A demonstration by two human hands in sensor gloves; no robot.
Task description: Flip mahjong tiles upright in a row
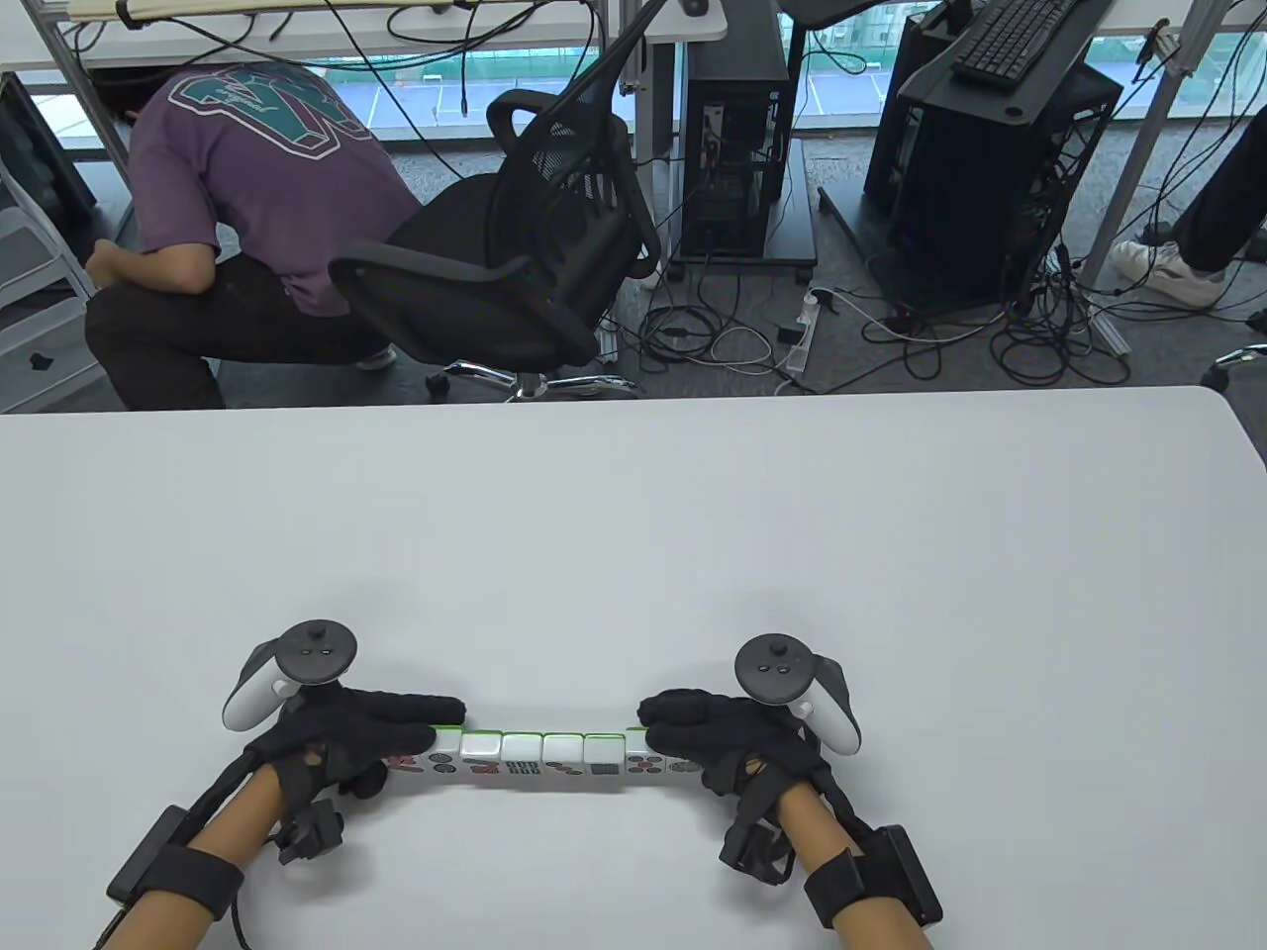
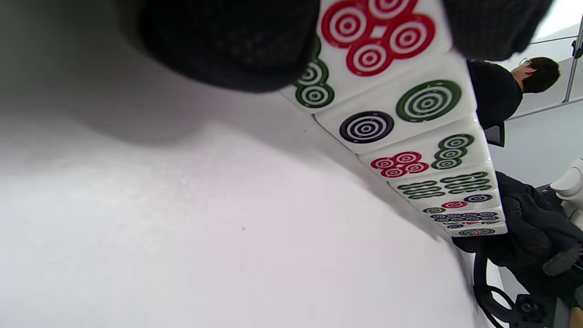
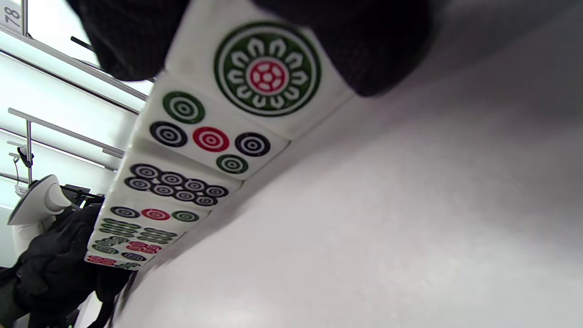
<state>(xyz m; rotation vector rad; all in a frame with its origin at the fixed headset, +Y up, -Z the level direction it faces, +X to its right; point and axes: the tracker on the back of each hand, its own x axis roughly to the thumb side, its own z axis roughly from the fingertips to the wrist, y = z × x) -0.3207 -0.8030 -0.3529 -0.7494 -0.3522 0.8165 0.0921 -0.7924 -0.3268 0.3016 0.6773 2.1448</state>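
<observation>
A row of several white mahjong tiles with green backs (image 1: 542, 754) stands upright near the table's front edge, patterned faces toward me. My left hand (image 1: 391, 737) grips the row's left end, fingers over the top of the end tiles. My right hand (image 1: 693, 737) grips the right end the same way. The left wrist view shows the row (image 2: 423, 136) running away from dark gloved fingers (image 2: 227, 41). The right wrist view shows the row (image 3: 196, 159), its end tile with one large circle held between gloved fingers (image 3: 382, 45).
The white table (image 1: 633, 554) stretches wide behind the row. Its far edge lies at mid-frame. Beyond it are a black office chair (image 1: 515, 267), a crouching person (image 1: 238, 228), computer towers and floor cables.
</observation>
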